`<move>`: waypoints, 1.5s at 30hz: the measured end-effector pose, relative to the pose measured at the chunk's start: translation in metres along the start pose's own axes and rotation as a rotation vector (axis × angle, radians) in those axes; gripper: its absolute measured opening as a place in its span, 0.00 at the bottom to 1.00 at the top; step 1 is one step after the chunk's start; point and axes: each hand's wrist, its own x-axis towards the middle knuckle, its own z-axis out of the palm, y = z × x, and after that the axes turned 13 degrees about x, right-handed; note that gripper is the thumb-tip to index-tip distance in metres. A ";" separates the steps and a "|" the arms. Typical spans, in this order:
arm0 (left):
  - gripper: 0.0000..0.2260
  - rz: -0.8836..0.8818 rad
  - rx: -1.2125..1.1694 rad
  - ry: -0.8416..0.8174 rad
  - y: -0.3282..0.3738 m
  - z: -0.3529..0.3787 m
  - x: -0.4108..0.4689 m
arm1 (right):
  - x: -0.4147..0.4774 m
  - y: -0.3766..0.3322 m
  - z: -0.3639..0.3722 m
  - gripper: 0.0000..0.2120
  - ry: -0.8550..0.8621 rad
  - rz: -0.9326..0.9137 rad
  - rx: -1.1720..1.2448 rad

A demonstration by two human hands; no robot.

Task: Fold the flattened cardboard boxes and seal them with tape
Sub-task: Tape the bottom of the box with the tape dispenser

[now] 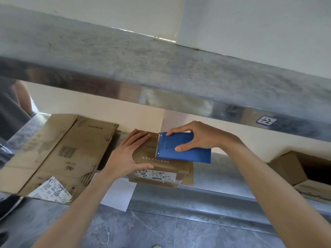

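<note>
Right hand [195, 138] clamped on blue tape dispenser [186, 153], toothed edge sitting on small box [161, 172] under it. Left hand [129, 154] just beside, fingers [141, 136] flat, pressing box top. Tip imo: hold flaps tight, drag dispenser straight along seam. Flattened cardboard [59, 154] off left of left hand, unfolded.

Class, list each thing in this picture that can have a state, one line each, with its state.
small cardboard box: folded up, flaps closed, on the metal shelf.
blue tape dispenser: resting on that box's top, gripped.
left hand: fingers straight, pressing the box top.
right hand: grips the blue tape dispenser.
large cardboard box: flattened, not yet folded.
box at far right: open, interior showing.
</note>
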 end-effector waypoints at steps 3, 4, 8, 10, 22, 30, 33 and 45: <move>0.46 0.016 0.045 -0.013 0.001 -0.002 0.000 | -0.009 0.010 -0.005 0.20 -0.004 0.015 0.001; 0.46 0.019 0.057 -0.024 0.000 -0.002 0.000 | -0.013 0.014 -0.009 0.20 -0.001 0.018 -0.004; 0.46 0.026 0.083 -0.046 0.000 -0.004 0.001 | -0.038 0.034 -0.038 0.21 0.031 0.054 -0.006; 0.45 0.028 0.087 -0.041 0.001 -0.004 0.000 | -0.049 0.046 -0.044 0.21 0.037 0.068 0.026; 0.44 0.021 0.094 -0.038 0.001 -0.003 0.001 | -0.082 0.081 -0.056 0.21 0.102 0.107 -0.002; 0.44 0.016 0.072 -0.043 0.000 -0.002 0.000 | -0.069 0.075 -0.039 0.19 0.107 0.149 -0.082; 0.44 0.014 0.049 -0.045 -0.002 0.000 0.001 | -0.059 0.066 -0.031 0.20 0.116 0.159 -0.149; 0.45 -0.020 -0.122 -0.039 0.000 0.003 0.001 | -0.028 0.024 -0.010 0.22 0.169 0.259 -0.427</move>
